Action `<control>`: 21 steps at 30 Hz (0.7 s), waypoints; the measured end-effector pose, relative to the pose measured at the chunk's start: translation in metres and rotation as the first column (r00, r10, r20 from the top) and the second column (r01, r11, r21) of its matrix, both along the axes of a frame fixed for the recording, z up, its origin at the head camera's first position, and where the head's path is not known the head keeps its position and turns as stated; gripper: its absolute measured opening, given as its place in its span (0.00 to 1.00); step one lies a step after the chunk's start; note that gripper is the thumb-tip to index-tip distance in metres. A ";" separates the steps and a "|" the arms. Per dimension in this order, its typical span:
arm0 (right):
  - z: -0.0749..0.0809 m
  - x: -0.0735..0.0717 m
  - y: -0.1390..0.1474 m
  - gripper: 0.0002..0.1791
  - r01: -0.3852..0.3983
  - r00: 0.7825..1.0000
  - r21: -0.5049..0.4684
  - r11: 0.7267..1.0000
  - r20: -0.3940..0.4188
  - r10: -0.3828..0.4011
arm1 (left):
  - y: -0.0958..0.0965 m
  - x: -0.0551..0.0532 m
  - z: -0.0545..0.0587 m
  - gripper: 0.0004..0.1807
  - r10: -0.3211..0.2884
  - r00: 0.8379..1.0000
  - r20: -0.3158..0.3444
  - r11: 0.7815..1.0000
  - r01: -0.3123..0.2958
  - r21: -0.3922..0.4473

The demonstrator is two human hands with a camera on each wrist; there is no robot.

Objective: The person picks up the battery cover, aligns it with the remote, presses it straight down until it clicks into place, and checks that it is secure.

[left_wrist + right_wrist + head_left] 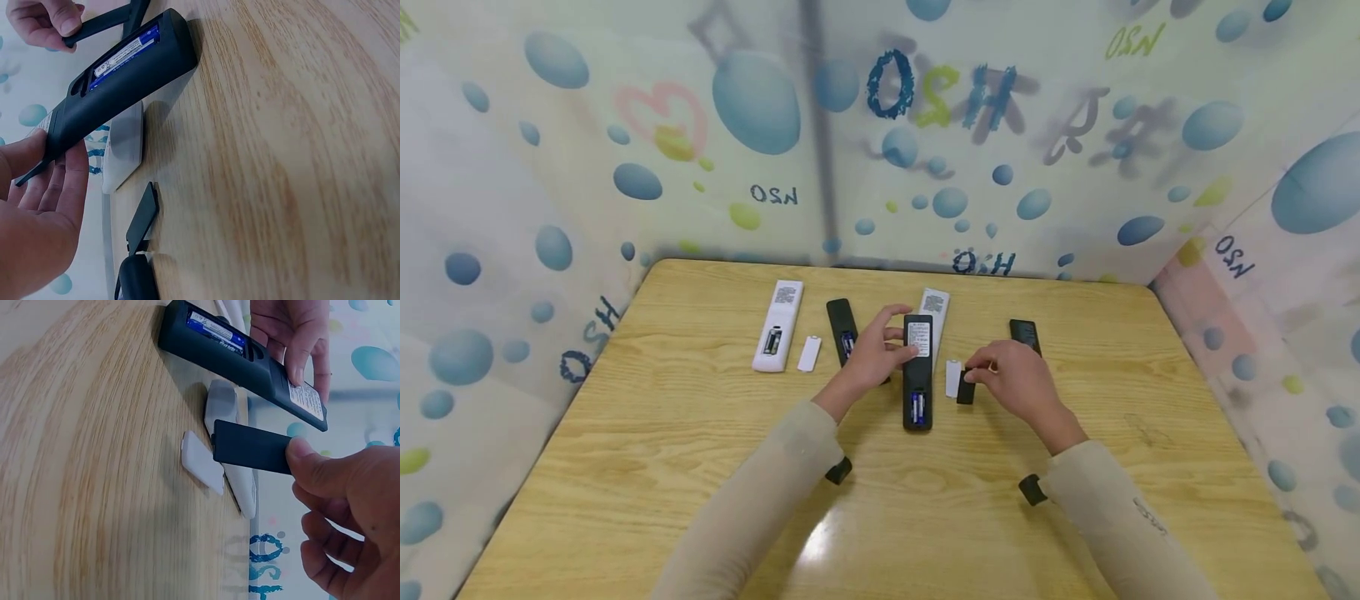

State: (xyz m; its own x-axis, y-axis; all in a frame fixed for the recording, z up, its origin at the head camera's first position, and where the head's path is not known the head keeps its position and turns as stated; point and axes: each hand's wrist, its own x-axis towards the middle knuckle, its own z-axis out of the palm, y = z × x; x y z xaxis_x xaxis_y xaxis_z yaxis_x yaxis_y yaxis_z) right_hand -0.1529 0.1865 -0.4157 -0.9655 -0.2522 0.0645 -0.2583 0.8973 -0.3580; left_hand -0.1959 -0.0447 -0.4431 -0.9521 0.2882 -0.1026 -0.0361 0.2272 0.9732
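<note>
Back side up, a black remote control [917,367] is gripped by my left hand [871,354] around its upper part, thumb on the label side. Its battery compartment is uncovered, with blue-and-white batteries [128,56] lying inside. The lower end of the remote comes close to the table in the left wrist view. My right hand [1018,379] pinches a black battery cover [250,448] by one end between thumb and fingers, to the right of the remote and apart from it. Behind them lie a white remote control [935,302] and a small white battery cover [952,377].
Further left on the wooden table [647,417] are another white remote [778,321] with an open compartment, a white cover [808,354] and a black remote [841,317]. A black cover [144,215] lies near that black remote. Another black object [1024,332] is partly behind my right hand.
</note>
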 end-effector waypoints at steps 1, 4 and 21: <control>0.000 0.000 -0.001 0.08 -0.001 1.000 0.000 1.000 -0.001 0.001 | 0.000 0.000 -0.001 0.34 -0.003 1.000 -0.005 1.000 0.003 -0.004; 0.001 -0.001 -0.003 0.08 -0.007 1.000 -0.002 1.000 0.002 0.007 | 0.000 -0.001 -0.002 0.33 -0.003 1.000 -0.008 1.000 0.003 -0.008; -0.002 -0.003 -0.006 0.08 -0.022 1.000 -0.001 1.000 0.008 0.022 | 0.003 -0.002 -0.001 0.31 -0.010 1.000 -0.021 1.000 0.009 -0.018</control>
State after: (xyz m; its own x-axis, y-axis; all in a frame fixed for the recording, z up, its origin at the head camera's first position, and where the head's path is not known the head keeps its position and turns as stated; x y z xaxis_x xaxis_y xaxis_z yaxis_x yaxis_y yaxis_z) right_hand -0.1562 0.1809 -0.4176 -0.9602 -0.2732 0.0574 -0.2752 0.8912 -0.3607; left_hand -0.1978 -0.0413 -0.4441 -0.9513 0.2955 -0.0874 -0.0130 0.2448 0.9695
